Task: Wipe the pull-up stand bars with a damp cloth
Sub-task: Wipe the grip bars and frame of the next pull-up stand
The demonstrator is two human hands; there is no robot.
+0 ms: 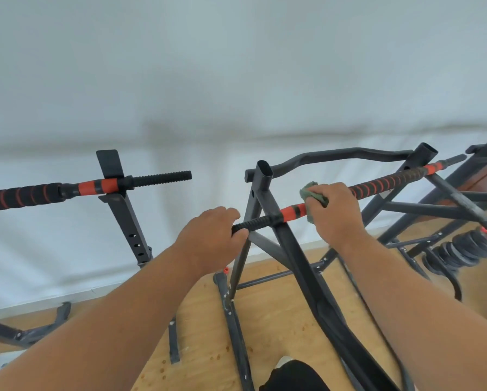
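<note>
A black pull-up stand rises in front of me, with a long bar wrapped in black and red-orange foam running up to the right. My left hand grips the ribbed black end of that bar, left of the upright post. My right hand holds a green cloth wrapped over the bar, just right of the red-orange band.
A second stand with a matching bar stands to the left against the white wall. Black spring-like gear and more frames crowd the right. The stand's base rails lie on the wooden floor below.
</note>
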